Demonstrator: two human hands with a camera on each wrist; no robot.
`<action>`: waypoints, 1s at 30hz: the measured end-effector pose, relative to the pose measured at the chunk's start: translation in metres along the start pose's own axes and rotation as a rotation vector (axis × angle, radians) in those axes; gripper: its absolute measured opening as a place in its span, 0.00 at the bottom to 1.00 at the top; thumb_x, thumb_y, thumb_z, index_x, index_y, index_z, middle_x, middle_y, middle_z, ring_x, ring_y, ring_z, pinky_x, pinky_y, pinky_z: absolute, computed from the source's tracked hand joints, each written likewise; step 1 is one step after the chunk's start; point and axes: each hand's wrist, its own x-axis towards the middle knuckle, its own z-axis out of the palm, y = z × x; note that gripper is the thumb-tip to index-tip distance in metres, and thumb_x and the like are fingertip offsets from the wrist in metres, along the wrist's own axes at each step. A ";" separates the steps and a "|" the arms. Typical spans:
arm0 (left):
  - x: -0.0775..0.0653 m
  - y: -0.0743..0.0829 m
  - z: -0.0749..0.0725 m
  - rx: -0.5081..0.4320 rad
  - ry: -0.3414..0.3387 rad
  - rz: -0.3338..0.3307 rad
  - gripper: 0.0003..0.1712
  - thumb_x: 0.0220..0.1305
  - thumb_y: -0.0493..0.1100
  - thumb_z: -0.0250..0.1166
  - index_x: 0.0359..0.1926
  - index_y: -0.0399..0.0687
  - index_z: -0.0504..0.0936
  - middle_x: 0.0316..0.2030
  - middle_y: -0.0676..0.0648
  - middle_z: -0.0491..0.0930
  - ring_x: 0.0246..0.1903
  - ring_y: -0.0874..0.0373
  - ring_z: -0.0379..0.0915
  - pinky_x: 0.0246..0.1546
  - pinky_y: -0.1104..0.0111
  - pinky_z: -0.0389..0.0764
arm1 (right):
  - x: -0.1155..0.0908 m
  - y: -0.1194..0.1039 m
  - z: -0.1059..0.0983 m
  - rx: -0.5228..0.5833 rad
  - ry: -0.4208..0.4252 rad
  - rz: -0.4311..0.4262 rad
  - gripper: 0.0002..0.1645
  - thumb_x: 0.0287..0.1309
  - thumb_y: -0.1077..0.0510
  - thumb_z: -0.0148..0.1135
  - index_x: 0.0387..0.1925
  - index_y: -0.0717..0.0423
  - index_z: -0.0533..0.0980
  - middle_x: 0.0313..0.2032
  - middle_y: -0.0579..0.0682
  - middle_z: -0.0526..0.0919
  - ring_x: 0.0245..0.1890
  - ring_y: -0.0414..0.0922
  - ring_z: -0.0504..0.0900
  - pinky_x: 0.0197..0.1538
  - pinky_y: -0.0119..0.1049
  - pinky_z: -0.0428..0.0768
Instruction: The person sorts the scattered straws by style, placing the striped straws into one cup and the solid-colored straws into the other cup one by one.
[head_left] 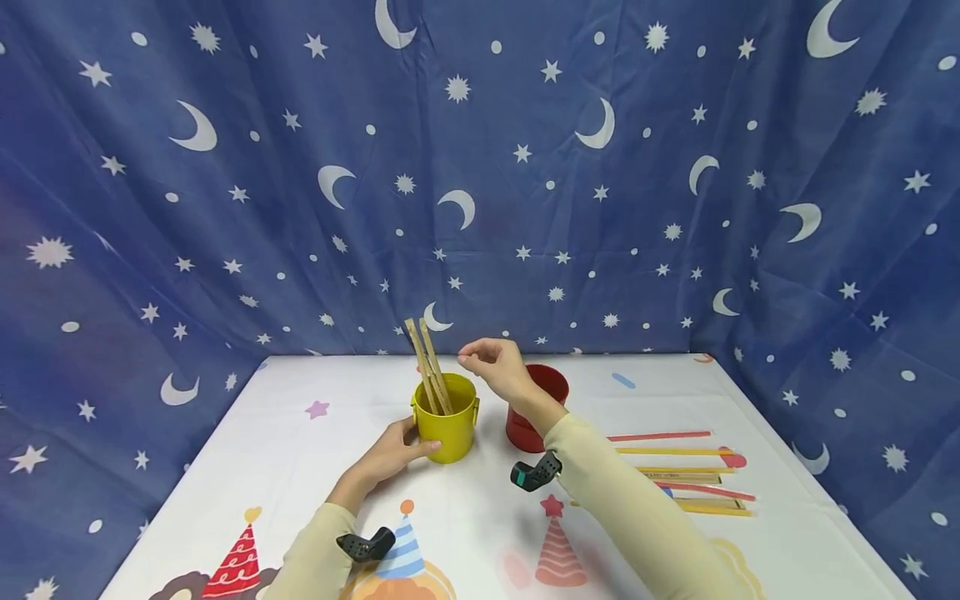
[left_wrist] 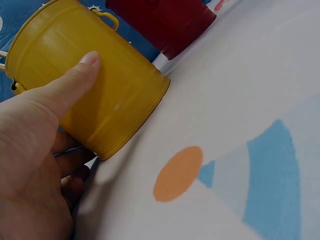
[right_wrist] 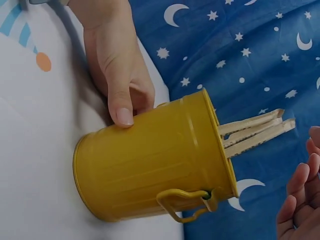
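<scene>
A yellow metal bucket (head_left: 447, 437) with small side handles stands upright on the table. Several pale flat sticks (head_left: 430, 367) lean out over its rim. My left hand (head_left: 386, 454) holds the bucket low on its left side; in the left wrist view the thumb (left_wrist: 75, 82) lies along the front wall and the other fingers go behind, partly hidden. Above and to the right of the rim my right hand (head_left: 501, 367) is in the air, fingers loosely bent, with nothing seen in it. In the right wrist view its fingers (right_wrist: 300, 190) are apart from the stick ends.
Just behind my right wrist stands a red bucket (head_left: 551, 382), partly covered by the arm. To the right lie several thin sticks, red (head_left: 660, 436), yellow (head_left: 675, 452) and pale, some under my right sleeve. A blue star-print curtain (head_left: 480, 275) hangs along the white table's (head_left: 337, 383) back edge.
</scene>
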 end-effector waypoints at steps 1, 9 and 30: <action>-0.001 -0.001 0.000 0.006 -0.004 -0.002 0.54 0.61 0.57 0.71 0.75 0.30 0.57 0.75 0.31 0.59 0.76 0.36 0.55 0.78 0.44 0.56 | -0.002 0.000 -0.001 0.000 -0.005 -0.008 0.12 0.66 0.58 0.65 0.45 0.63 0.83 0.34 0.47 0.84 0.36 0.40 0.76 0.43 0.31 0.77; -0.004 -0.005 -0.004 0.005 -0.001 0.004 0.54 0.61 0.56 0.72 0.75 0.28 0.57 0.75 0.30 0.58 0.76 0.35 0.55 0.78 0.45 0.56 | -0.028 -0.002 -0.015 0.003 -0.046 -0.054 0.15 0.66 0.59 0.65 0.48 0.66 0.82 0.39 0.48 0.85 0.37 0.43 0.79 0.45 0.32 0.79; -0.015 -0.003 -0.006 0.002 -0.034 0.011 0.54 0.60 0.55 0.73 0.74 0.28 0.58 0.75 0.30 0.59 0.76 0.35 0.54 0.78 0.44 0.55 | -0.113 0.024 -0.103 -0.079 -0.026 -0.062 0.20 0.68 0.59 0.62 0.53 0.73 0.77 0.49 0.60 0.85 0.44 0.42 0.85 0.50 0.25 0.83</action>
